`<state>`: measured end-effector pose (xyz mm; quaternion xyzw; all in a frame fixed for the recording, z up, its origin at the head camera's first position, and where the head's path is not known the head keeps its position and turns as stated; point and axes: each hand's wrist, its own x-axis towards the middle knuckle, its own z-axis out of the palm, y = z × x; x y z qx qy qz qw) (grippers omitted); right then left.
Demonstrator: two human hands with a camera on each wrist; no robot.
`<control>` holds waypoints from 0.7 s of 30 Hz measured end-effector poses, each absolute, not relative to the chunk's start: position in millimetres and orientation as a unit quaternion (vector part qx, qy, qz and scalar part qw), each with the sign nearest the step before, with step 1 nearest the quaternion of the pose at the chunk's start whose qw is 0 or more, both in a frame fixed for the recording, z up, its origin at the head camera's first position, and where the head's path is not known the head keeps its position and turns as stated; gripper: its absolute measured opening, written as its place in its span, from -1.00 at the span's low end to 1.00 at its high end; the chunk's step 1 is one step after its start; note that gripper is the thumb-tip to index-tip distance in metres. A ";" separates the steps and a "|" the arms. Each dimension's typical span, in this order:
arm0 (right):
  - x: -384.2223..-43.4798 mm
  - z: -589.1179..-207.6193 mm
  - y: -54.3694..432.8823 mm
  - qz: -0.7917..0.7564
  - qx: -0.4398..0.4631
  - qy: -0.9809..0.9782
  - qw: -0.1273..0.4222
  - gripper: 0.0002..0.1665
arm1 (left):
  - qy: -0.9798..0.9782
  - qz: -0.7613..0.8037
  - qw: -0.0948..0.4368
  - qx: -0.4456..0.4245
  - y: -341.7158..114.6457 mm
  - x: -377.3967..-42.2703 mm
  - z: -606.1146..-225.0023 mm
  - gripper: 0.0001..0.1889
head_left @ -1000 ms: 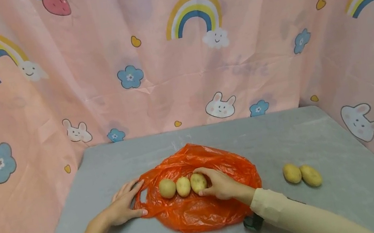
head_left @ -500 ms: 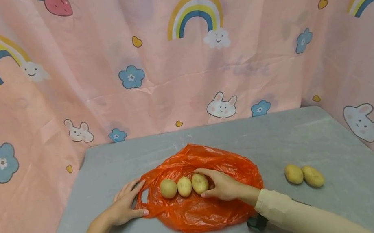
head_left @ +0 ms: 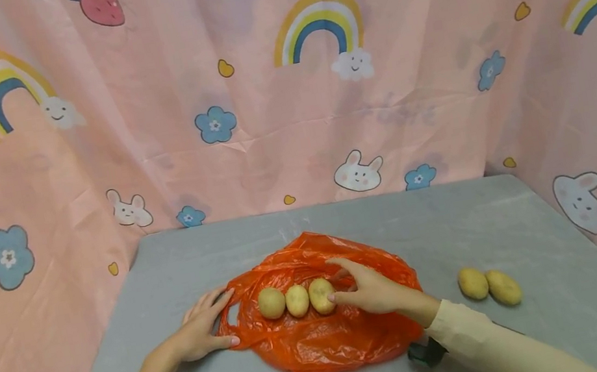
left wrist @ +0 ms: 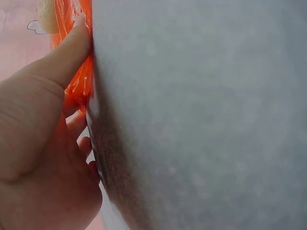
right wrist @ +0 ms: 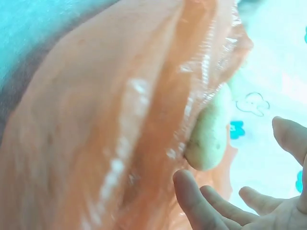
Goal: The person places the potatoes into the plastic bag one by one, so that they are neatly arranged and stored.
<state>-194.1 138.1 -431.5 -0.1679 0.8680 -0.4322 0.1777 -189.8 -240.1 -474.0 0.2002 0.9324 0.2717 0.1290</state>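
Note:
On the table lies an orange plastic bag (head_left: 326,352), spread flat, with three potatoes in a row on it: a rounder left potato (head_left: 272,303), a middle potato (head_left: 297,301) and a right potato (head_left: 321,295). My right hand (head_left: 372,289) is beside the right potato, fingers spread apart, the thumb tip overlapping its edge in the head view. The right wrist view shows these fingers apart with the potato (right wrist: 208,136) beyond them. My left hand (head_left: 198,331) rests at the bag's left handle end, fingers extended, thumb and fingertips on the plastic (left wrist: 76,76).
Two more potatoes, one (head_left: 473,283) touching the other (head_left: 504,287), lie on the grey table (head_left: 214,246) to the right. A pink patterned curtain (head_left: 269,151) hangs behind and along both sides of the table. Black wrist devices sit under both sleeves.
My right hand has let go of the right potato and moved a little right, its fingers opening. The left hand and the potatoes stay put; the head view shifts slightly.

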 end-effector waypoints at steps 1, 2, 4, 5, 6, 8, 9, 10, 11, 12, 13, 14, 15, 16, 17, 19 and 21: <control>-193.5 -429.8 139.4 -0.432 -0.167 0.869 0.177 -0.15 | 0.933 0.269 0.128 0.202 -240.0 -189.8 -474.3 0.01; -192.9 -428.0 140.6 -0.431 -0.165 0.869 0.176 -0.16 | 0.933 0.269 0.127 0.203 -239.9 -189.9 -474.5 0.01; -192.0 -424.9 142.7 -0.433 -0.158 0.869 0.177 -0.19 | 0.932 0.273 0.128 0.202 -240.0 -189.7 -473.9 0.01; -191.7 -423.1 143.6 -0.435 -0.156 0.869 0.178 -0.20 | 0.931 0.274 0.128 0.204 -240.0 -189.7 -473.5 0.01; -191.3 -421.4 144.4 -0.436 -0.151 0.869 0.177 -0.21 | 0.932 0.273 0.127 0.204 -240.2 -189.9 -472.9 0.01; -191.1 -418.5 145.6 -0.438 -0.144 0.870 0.174 -0.23 | 0.931 0.274 0.126 0.203 -240.8 -190.2 -472.0 0.01; -191.2 -417.7 146.3 -0.439 -0.141 0.871 0.173 -0.24 | 0.932 0.274 0.126 0.203 -241.0 -190.4 -471.5 0.01; -191.3 -417.0 147.0 -0.439 -0.138 0.871 0.171 -0.25 | 0.932 0.275 0.127 0.201 -241.0 -190.6 -470.9 0.01; -191.3 -416.5 147.8 -0.439 -0.137 0.872 0.169 -0.25 | 0.932 0.273 0.127 0.202 -241.1 -190.8 -470.6 0.01; -191.2 -416.4 148.6 -0.441 -0.134 0.872 0.167 -0.26 | 0.932 0.272 0.128 0.201 -241.1 -191.0 -470.2 0.01; -191.2 -416.1 149.9 -0.441 -0.138 0.871 0.166 -0.26 | 0.932 0.272 0.129 0.202 -241.1 -191.0 -470.0 0.01; -191.0 -416.1 151.0 -0.442 -0.138 0.871 0.166 -0.27 | 0.932 0.272 0.132 0.201 -240.9 -190.7 -469.9 0.01; -190.5 -415.9 152.3 -0.444 -0.139 0.869 0.166 -0.27 | 0.932 0.272 0.134 0.201 -240.8 -190.5 -469.8 0.01; -190.0 -415.5 153.8 -0.445 -0.140 0.869 0.164 -0.27 | 0.931 0.272 0.135 0.201 -240.5 -190.1 -469.9 0.01; -189.6 -415.1 155.4 -0.446 -0.142 0.869 0.161 -0.27 | 0.931 0.272 0.136 0.201 -240.3 -189.8 -470.2 0.01; -188.5 -413.3 158.7 -0.447 -0.149 0.868 0.156 -0.25 | 0.931 0.271 0.135 0.201 -239.9 -189.3 -470.7 0.01; -187.5 -410.8 161.3 -0.449 -0.154 0.867 0.151 -0.23 | 0.932 0.271 0.133 0.201 -239.6 -189.0 -470.4 0.01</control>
